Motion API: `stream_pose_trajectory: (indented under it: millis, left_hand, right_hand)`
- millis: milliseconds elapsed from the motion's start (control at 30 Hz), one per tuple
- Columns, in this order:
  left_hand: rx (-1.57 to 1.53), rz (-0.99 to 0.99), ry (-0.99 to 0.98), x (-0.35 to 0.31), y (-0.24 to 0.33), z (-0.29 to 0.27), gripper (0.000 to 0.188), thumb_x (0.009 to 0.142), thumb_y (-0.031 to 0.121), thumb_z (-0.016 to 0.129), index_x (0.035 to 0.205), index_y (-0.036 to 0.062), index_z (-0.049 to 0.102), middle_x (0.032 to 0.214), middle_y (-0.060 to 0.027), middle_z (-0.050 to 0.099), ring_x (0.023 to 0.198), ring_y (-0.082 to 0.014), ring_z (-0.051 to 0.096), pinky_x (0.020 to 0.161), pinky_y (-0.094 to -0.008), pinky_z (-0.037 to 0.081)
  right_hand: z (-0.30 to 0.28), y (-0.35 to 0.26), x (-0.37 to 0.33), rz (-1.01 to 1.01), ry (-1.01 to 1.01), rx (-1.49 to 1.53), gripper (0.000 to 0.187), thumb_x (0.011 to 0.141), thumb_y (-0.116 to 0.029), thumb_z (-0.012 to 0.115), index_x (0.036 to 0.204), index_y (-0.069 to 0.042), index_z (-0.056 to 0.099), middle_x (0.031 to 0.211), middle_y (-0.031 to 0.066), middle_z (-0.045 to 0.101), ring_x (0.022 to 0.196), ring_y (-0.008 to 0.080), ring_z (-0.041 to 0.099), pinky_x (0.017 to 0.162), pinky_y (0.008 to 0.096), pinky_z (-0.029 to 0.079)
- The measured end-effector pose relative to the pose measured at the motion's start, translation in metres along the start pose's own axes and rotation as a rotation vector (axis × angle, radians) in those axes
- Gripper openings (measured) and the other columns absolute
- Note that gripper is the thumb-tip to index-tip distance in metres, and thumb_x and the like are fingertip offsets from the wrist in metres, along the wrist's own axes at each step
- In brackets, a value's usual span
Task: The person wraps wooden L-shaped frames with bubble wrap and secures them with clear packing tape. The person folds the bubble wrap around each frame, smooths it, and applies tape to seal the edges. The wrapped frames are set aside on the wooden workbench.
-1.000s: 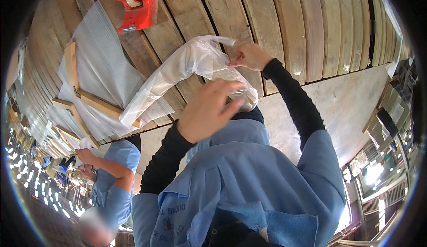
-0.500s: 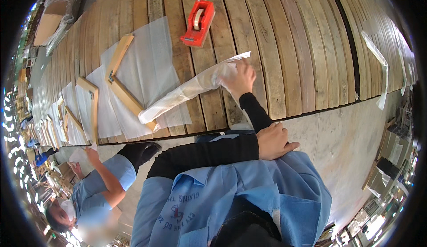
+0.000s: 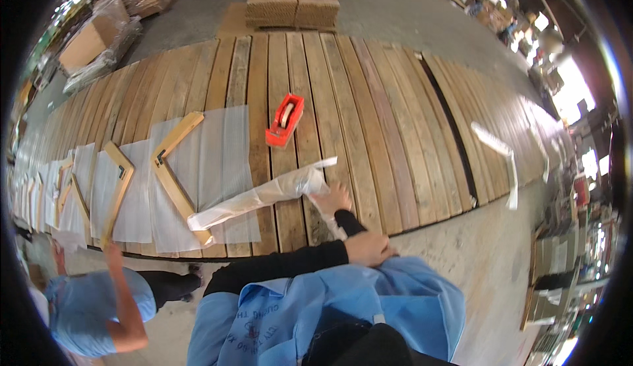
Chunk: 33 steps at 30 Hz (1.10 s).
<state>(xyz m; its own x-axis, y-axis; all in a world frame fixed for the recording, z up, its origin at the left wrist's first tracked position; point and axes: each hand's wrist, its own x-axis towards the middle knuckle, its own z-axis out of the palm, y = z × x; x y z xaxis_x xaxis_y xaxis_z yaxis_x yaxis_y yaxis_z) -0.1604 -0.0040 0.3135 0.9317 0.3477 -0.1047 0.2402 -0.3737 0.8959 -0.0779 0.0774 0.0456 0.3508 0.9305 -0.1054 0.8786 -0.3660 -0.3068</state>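
A bent piece [image 3: 254, 198] in translucent white wrap, perhaps a wooden leg like those beside it, lies slanted on the slatted table, one end over a bare piece. My right hand [image 3: 335, 198] is at its bend, fingers curled and slightly blurred; wrap shows on both sides of the hand. Crossing my body, my left arm ends in my left hand [image 3: 370, 249], closed over my black right sleeve near the forearm. Just left lies a bare angled wooden piece [image 3: 173, 184] with a dark bracket, on a white foam sheet [image 3: 227, 168].
A red tape dispenser [image 3: 285, 121] stands beyond the wrapped piece. Further angled wooden pieces [image 3: 119, 184] on sheets run leftward. At the lower left a co-worker [image 3: 99, 306] in light blue handles one. Stacked cardboard [image 3: 293, 10] is past the far edge; white strips [image 3: 493, 143] lie right.
The view has tilted up, so the table's far edge and stacked cardboard now show. My hands keep nearly the same pose. The co-worker's hands have moved to the table edge.
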Motion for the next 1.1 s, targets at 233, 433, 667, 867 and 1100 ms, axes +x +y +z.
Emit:
stream_pose_trajectory:
  millis: [233,433,667,867,1100]
  left_hand:
    - [0.047,0.052,0.174,-0.030,0.023,0.007,0.063,0.097,0.055,0.059,0.085,-0.0061,0.070,0.081,-0.0292,0.069,0.081,-0.0433,0.071,0.069,-0.0495,0.056]
    - [0.110,-0.065,0.151,-0.062,0.034,-0.004,0.070,0.097,0.056,0.057,0.073,-0.0084,0.067,0.074,-0.0323,0.065,0.078,-0.0452,0.070,0.067,-0.0493,0.057]
    - [-0.078,0.082,-0.134,-0.035,0.032,0.041,0.062,0.099,0.050,0.055,0.080,-0.0067,0.070,0.084,-0.0307,0.069,0.083,-0.0465,0.070,0.075,-0.0509,0.057]
    - [-0.134,0.310,-0.360,0.001,0.041,0.085,0.060,0.099,0.052,0.054,0.093,-0.0048,0.071,0.089,-0.0284,0.071,0.088,-0.0450,0.070,0.079,-0.0505,0.056]
    - [-0.288,0.257,-0.294,0.030,0.061,0.062,0.057,0.102,0.052,0.052,0.101,-0.0030,0.065,0.095,-0.0271,0.069,0.091,-0.0435,0.068,0.079,-0.0482,0.053]
  right_hand:
    - [-0.029,-0.046,-0.015,0.071,-0.107,-0.099,0.101,0.075,-0.041,0.083,0.154,-0.007,0.031,0.134,0.0271,0.057,0.126,0.0430,0.056,0.099,0.0550,0.050]
    - [-0.031,-0.037,-0.013,0.082,-0.078,0.036,0.065,0.075,-0.032,0.080,0.127,-0.007,0.050,0.112,0.0207,0.069,0.106,0.0378,0.069,0.089,0.0515,0.055]
    - [-0.059,0.001,-0.053,0.204,0.121,0.006,0.077,0.065,-0.051,0.088,0.118,-0.008,0.052,0.097,0.0187,0.072,0.091,0.0413,0.071,0.078,0.0540,0.056]
    - [-0.133,0.072,-0.061,0.432,0.183,0.007,0.082,0.067,-0.050,0.086,0.133,-0.015,0.051,0.111,0.0219,0.072,0.103,0.0431,0.070,0.087,0.0542,0.054]
    - [-0.162,0.193,-0.042,0.651,0.267,-0.091,0.101,0.064,-0.057,0.086,0.144,-0.009,0.047,0.116,0.0212,0.072,0.110,0.0409,0.068,0.091,0.0508,0.054]
